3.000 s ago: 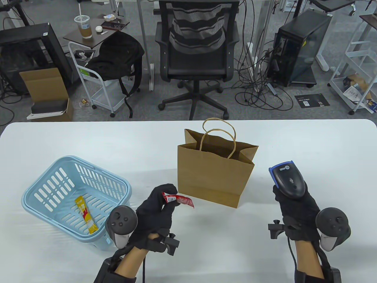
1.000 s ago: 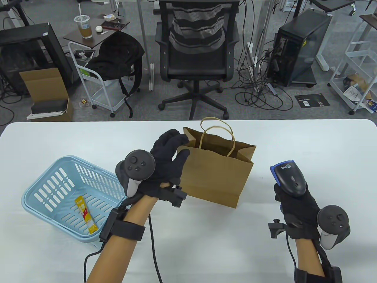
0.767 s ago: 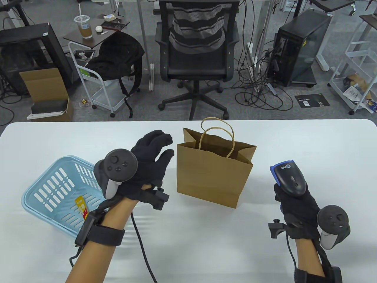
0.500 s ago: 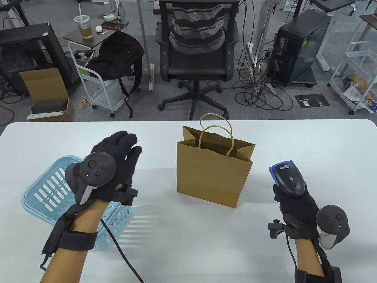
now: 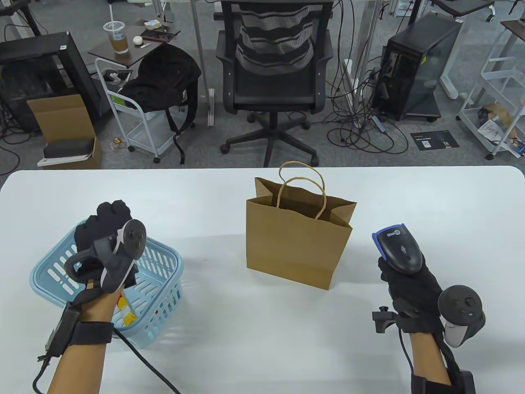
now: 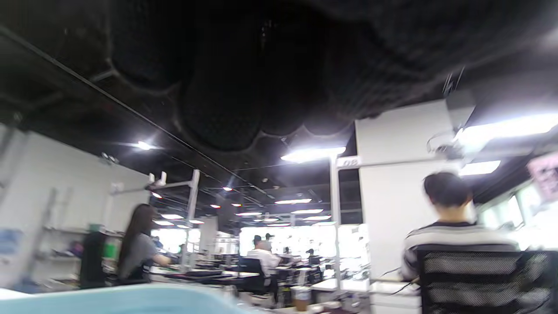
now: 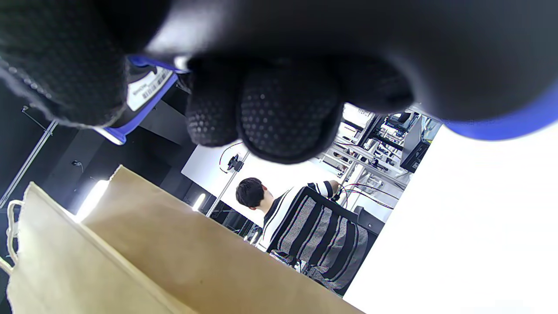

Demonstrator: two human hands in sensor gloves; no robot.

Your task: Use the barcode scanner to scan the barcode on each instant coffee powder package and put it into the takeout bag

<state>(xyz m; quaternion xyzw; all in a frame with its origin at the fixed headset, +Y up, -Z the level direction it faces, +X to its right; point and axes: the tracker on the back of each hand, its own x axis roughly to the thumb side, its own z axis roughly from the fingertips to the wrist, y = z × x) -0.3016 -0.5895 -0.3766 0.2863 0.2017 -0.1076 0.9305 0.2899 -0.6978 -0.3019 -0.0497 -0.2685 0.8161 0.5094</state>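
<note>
I count one brown paper takeout bag with twisted paper handles, one pale blue slotted plastic basket, one black handheld barcode scanner with a blue rim and one yellow stick-shaped coffee powder sachet on the white table. The bag stands upright with its mouth open near the middle of the table; from here I cannot see what is inside it. The basket, well to the bag's left, holds the yellow sachet, which peeks out below my left hand; its print is too small for me to read. That hand hangs over the basket, fingers pointing down into it, and I cannot tell whether they are spread or pinching anything, since the left wrist view is mostly dark glove and blurred room. My right hand is wrapped round the scanner's grip, head raised, well right of the bag. The scanner's blue front carries a small white logo I cannot make out; the right wrist view shows a white barcode sticker on it.
</note>
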